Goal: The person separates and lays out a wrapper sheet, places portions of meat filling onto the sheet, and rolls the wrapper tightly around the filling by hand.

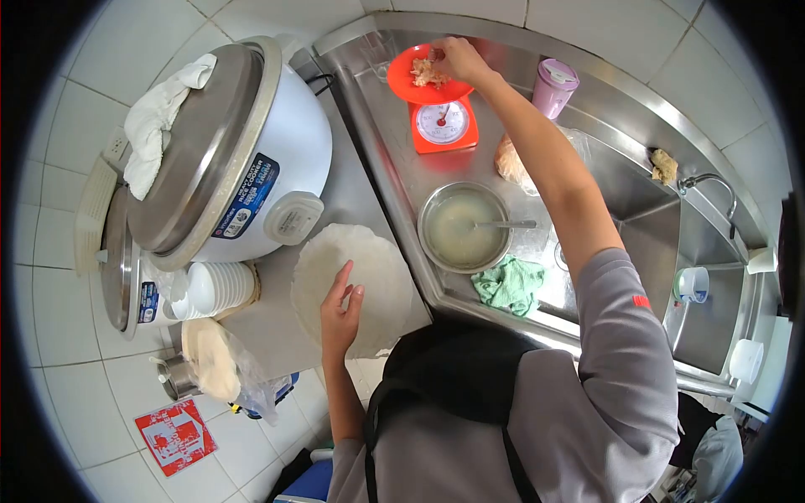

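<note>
My right hand (pixel 459 60) reaches over the orange dish (pixel 402 90) of a kitchen scale (pixel 444 134), its fingers pinched at a clump of pinkish-brown food that looks like minced meat (pixel 428 72). The fingertips are partly hidden. My left hand (pixel 341 314) hovers over or rests on a thin round pale sheet (pixel 381 277), perhaps dough or wrapper, on the steel counter; its fingers are stretched out and hold nothing. Beside the sheet is a steel bowl (pixel 425 239) of cloudy liquid with a spoon (pixel 511 224) in it.
A large rice cooker (pixel 302 134) stands at left, near stacked white cups (pixel 218 289). Right of the scale are a lilac tumbler (pixel 555 88) and a plastic bag of food (pixel 513 163). A green cloth (pixel 510 285) lies before the sink (pixel 650 243).
</note>
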Motion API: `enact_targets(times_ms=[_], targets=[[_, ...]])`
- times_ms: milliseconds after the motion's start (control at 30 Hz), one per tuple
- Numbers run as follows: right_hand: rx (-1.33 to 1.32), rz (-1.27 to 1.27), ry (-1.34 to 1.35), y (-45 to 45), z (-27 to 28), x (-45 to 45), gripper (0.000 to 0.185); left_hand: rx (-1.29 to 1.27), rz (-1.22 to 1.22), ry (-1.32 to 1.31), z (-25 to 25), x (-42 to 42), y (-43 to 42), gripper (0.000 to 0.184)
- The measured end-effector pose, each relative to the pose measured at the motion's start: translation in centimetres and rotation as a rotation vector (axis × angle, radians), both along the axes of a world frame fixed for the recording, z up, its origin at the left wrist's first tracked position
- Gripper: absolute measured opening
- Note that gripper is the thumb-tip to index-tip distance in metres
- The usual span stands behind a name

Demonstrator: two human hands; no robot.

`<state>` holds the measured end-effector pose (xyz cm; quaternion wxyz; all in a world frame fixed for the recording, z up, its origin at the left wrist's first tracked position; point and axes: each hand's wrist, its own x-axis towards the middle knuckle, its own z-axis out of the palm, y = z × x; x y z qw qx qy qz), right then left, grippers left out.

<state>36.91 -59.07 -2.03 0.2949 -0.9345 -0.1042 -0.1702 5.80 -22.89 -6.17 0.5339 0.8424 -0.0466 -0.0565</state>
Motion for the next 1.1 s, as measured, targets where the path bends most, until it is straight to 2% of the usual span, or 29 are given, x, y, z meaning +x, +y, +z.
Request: enact_targets(times_ms=[133,233,600,700,767,800,833,867,933,967,1000,1033,1100], targets=[[-0.256,0.011,-0.134,-0.3,0.0,0.4,0.014,0.045,-0.006,-0.064,-0.4,-0.1,0.3,0.044],[-0.105,-0.013,-0.157,-0.8,0.3,0.3,0.015,0.071,-0.008,-0.064,-0.4,-0.2,0.3,0.044],[-0.028,-0.048,-0.189,-3.0,1.4,-0.5,0.018,0.051,-0.004,-0.008,0.5,-0.1,-0.2,0.042],[0.042,-0.149,-0.258,-4.4,4.2,-7.0,0.02,0.052,0.009,0.0,0.4,-0.1,0.1,0.043],[0.173,-0.24,-0.486,-5.4,5.3,-13.4,0.015,0.052,0.021,0.008,0.2,-0.3,0.1,0.043],[0.332,-0.329,-0.399,-6.4,4.6,-16.0,0.016,0.041,0.022,0.012,0.1,-0.5,0.1,0.043],[0.43,-0.371,-0.521,-6.4,3.9,-18.7,0.014,0.03,0.023,0.015,-0.1,-0.6,0.1,0.043],[0.466,-0.49,-0.516,-7.3,1.4,-20.6,0.014,0.02,0.025,0.016,-0.3,-0.6,0.1,0.043],[0.211,-0.764,-0.324,-9.5,-5.7,-23.0,0.013,0.02,-0.001,0.007,-0.7,-0.5,-0.1,0.043],[0.544,-0.51,-0.413,-9.9,-9.9,-22.9,0.014,0.021,-0.013,0.004,-0.9,-0.6,-0.3,0.043],[0.596,-0.482,-0.327,-9.4,-11.7,-23.0,0.013,0.016,-0.025,-0.004,-0.8,-0.5,-0.5,0.043],[0.383,-0.632,-0.078,-8.2,-10.4,-23.7,0.014,0.013,-0.039,-0.012,-0.8,-0.3,-0.7,0.043],[0.352,-0.622,-0.008,-8.2,-11.6,-22.3,0.015,0.007,-0.062,-0.019,-0.6,0.0,-1.3,0.043]])
